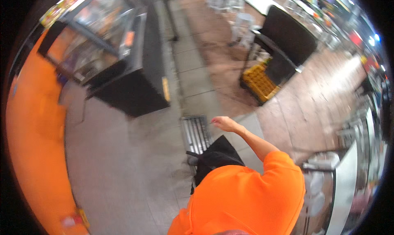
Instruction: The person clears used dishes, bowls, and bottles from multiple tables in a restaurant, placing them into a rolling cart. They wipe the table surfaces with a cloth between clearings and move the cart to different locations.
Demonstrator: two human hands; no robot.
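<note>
My right hand (pixel 225 124) hangs out ahead of my body, above the tiled floor just right of a metal floor grate (pixel 197 133). Its fingers look curled; blur hides whether anything small is in them. A bit of pinkish red shows at the fingertips. My left hand is out of view. I wear an orange shirt (pixel 240 201) and a black apron or similar dark cloth (pixel 218 155), which hangs over the near end of the grate.
At the upper left stands a dark counter (pixel 132 93) with a glass display case (pixel 95 19). An orange wall (pixel 37 127) curves along the left. A black cart (pixel 286 44) holds a yellow plastic crate (pixel 260 82). White tables (pixel 346 185) and stools (pixel 243 25) stand to the right and ahead.
</note>
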